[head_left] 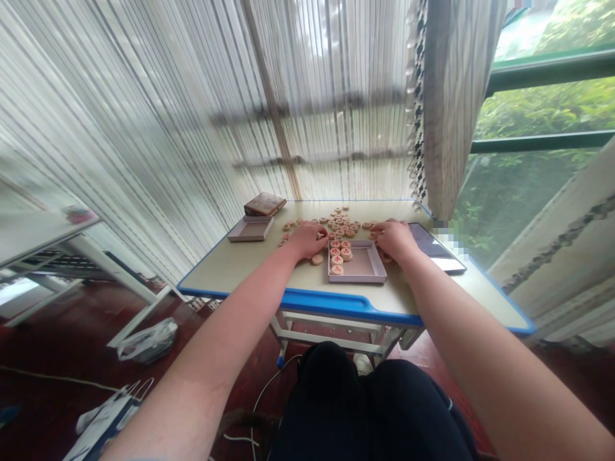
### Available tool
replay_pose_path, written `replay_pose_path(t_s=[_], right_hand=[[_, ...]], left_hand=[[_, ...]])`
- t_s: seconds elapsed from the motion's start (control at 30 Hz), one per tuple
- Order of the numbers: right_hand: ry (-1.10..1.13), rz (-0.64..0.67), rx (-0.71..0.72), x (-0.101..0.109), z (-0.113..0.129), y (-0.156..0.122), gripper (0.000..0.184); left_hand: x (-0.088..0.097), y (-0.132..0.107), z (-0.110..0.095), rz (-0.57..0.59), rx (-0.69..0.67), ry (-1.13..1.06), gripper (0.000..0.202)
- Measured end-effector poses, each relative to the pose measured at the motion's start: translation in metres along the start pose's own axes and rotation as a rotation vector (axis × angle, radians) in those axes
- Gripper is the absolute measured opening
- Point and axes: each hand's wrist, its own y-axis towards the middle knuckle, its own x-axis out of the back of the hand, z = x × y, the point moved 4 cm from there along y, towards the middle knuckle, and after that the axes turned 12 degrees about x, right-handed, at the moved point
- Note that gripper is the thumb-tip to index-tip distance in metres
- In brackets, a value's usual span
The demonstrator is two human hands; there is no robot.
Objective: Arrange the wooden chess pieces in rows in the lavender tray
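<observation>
A shallow open box [369, 278] stands near the table's front edge. Round wooden Chinese chess pieces [337, 260] with red characters lie stacked along its left side. My left hand [306, 241] is beside the box's back left corner, fingers curled in a pinch on a Chinese chess piece, largely covered by the fingers. A loose piece [317, 259] lies just below that hand. To the right of the box, my right hand [394, 238] bends its fingers around a Chinese chess piece [373, 235], partly hidden. More pieces [340, 224] are scattered behind the box.
A second shallow box part [250, 232] sits at the table's left, with a brown patterned box [265, 203] behind it. A dark-screened tablet [435, 248] lies beside my right forearm. The table [211, 269] has a raised blue rim; string curtains [336, 147] hang behind.
</observation>
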Motion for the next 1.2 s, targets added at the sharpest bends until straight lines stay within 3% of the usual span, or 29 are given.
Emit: replay_pose_path(t_s=[0.3,0.47,0.57,0.7,0.83,1.2], right_hand=[[-0.037,0.041,-0.042,0.006,0.003,-0.003,0.033],[0.035,-0.088,-0.052,0.024,0.011,-0.007,0.034],[0.159,-0.120,0.058,0.037,0.026,-0.011,0.036],[0.219,0.018,0.281,0.039,0.046,-0.021,0.028],[0.182,0.128,0.415,0.032,0.054,-0.029,0.020],[0.260,0.308,0.336,0.040,0.057,-0.034,0.022]], left_hand=[[0.000,0.000,-0.001,0.005,0.018,-0.001,0.041],[0.000,0.001,0.000,0.008,0.014,-0.004,0.043],[0.000,0.000,0.001,0.000,0.023,-0.012,0.038],[0.002,0.001,0.001,-0.026,0.043,-0.035,0.032],[0.003,0.001,0.002,-0.026,0.039,-0.040,0.031],[0.002,0.000,0.002,-0.016,0.031,-0.040,0.031]])
